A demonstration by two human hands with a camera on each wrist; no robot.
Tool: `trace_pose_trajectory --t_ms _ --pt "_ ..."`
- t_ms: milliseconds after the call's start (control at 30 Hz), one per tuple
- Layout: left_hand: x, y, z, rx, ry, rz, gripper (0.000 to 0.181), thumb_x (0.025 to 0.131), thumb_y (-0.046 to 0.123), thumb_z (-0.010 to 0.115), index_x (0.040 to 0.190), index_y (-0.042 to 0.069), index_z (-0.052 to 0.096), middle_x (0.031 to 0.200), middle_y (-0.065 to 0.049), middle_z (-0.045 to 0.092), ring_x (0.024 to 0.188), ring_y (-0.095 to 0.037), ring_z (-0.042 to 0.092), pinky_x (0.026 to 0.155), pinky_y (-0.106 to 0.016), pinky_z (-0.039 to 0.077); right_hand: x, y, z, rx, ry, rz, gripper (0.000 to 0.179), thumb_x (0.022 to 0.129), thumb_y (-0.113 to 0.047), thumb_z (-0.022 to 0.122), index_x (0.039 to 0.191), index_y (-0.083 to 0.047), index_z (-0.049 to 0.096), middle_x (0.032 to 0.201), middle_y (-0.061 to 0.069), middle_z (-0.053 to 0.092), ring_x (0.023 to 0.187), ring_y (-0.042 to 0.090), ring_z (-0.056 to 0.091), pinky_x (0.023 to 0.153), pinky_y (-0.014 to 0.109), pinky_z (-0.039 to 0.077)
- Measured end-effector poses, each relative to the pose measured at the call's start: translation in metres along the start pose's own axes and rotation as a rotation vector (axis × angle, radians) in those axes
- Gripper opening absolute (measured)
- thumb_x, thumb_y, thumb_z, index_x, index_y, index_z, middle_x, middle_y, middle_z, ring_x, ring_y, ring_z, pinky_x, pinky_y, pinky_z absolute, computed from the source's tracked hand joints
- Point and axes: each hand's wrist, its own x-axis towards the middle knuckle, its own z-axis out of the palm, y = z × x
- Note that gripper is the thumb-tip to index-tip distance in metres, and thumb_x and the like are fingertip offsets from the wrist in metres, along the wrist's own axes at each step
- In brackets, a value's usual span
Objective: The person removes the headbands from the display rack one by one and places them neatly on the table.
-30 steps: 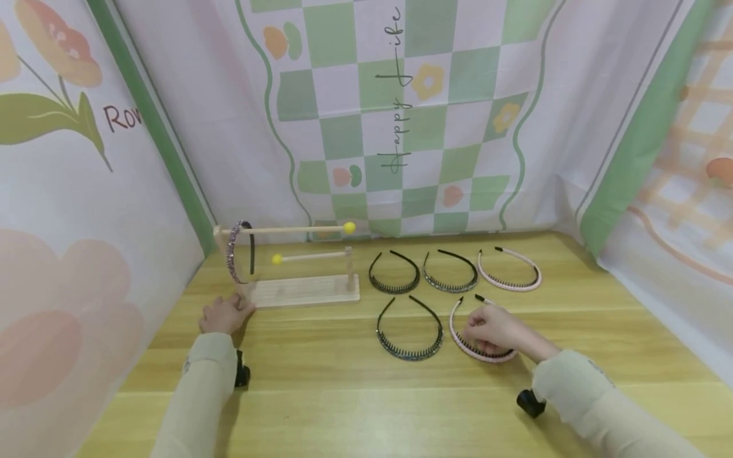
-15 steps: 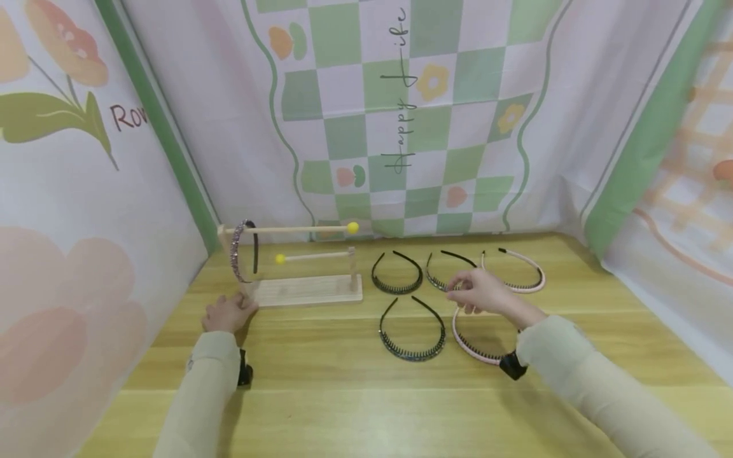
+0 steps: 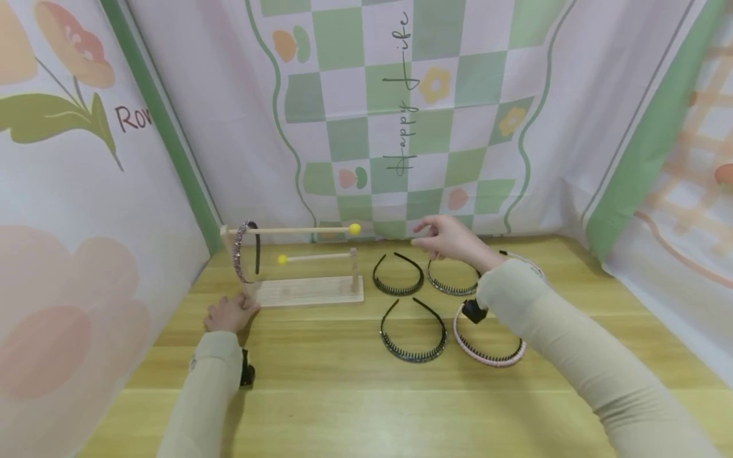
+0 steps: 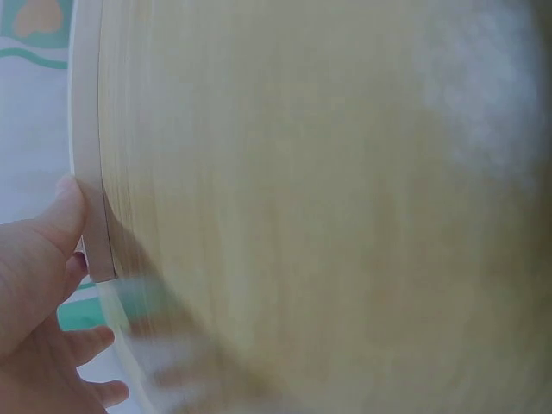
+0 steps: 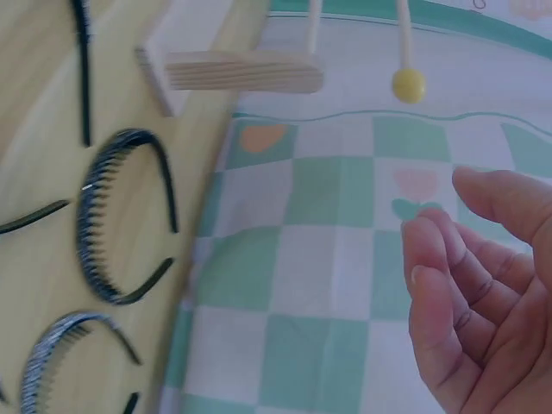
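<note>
At the left end of a pale wooden headband stand (image 3: pixel 306 291), my left hand (image 3: pixel 228 313) holds the base's corner. The left wrist view shows its thumb and index finger at the base edge (image 4: pixel 90 155), other fingers on the table. A glittery headband (image 3: pixel 237 254) hangs on the stand's upper rod. My right hand (image 3: pixel 452 240) is raised above the back row, fingers loosely bent, holding nothing. Below it lie a black toothed headband (image 3: pixel 397 291) and a sparkly dark one (image 3: pixel 452 291). Nearer are another dark headband (image 3: pixel 413 357) and a pink one (image 3: pixel 498 362).
A second pink headband (image 3: pixel 535 264) lies at the back right, mostly behind the right sleeve. Yellow balls cap the stand's upper rod (image 3: pixel 309 229) and lower rod (image 3: pixel 315 256). A printed curtain (image 3: pixel 372 127) closes off the table's back edge.
My right hand has lifted from the front pink headband and moved up, back and left, with nothing in it. The left hand stays at the stand's base.
</note>
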Motion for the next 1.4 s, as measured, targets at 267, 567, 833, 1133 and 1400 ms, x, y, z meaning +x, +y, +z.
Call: trace_pose_trajectory --t_ms 267,567,833,1133,1400 --pt "-0.001 0.003 -0.001 -0.015 0.008 0.001 0.067 0.092 0.050 0.044 0.141 0.007 0.032 0.139 -0.034 0.020 0.114 -0.055 0.026 0.092 -0.067 0.022 0.027 -0.039 0.006 -0.013 0.028 -0.035 0.040 0.089 -0.019 0.062 0.124 -0.005 0.051 0.077 0.012 0.061 0.061 0.026 0.059 0.057 0.033 0.052" --pt "-0.002 0.001 -0.001 -0.019 0.008 -0.004 0.067 0.092 0.051 0.044 0.141 0.007 0.032 0.139 -0.034 0.020 0.114 -0.054 0.025 0.091 -0.067 0.021 0.054 -0.076 0.024 0.023 0.060 -0.084 0.045 0.087 -0.019 0.064 0.128 -0.010 0.049 0.080 0.010 0.062 0.059 0.023 0.057 0.053 0.031 0.050" --pt "0.000 -0.002 -0.002 -0.015 0.008 -0.008 0.067 0.092 0.052 0.043 0.140 0.006 0.032 0.140 -0.034 0.018 0.114 -0.054 0.025 0.092 -0.067 0.022 0.075 -0.110 0.046 0.025 -0.002 -0.168 0.049 0.088 -0.018 0.064 0.132 -0.010 0.045 0.082 0.009 0.062 0.068 0.026 0.061 0.057 0.033 0.051" --pt "0.003 -0.007 0.002 -0.020 0.021 -0.013 0.067 0.091 0.052 0.045 0.140 0.007 0.034 0.140 -0.035 0.017 0.115 -0.056 0.024 0.091 -0.067 0.021 0.088 -0.146 0.076 0.000 -0.031 -0.267 0.050 0.087 -0.018 0.065 0.132 -0.009 0.046 0.084 0.008 0.063 0.069 0.021 0.061 0.059 0.027 0.050" --pt "0.006 -0.004 0.004 -0.022 0.027 -0.008 0.063 0.091 0.050 0.048 0.137 0.008 0.038 0.137 -0.034 0.023 0.115 -0.055 0.025 0.091 -0.068 0.020 0.102 -0.163 0.108 -0.020 -0.096 -0.325 0.055 0.086 -0.021 0.066 0.135 -0.011 0.042 0.083 0.002 0.062 0.073 0.019 0.061 0.061 0.025 0.050"
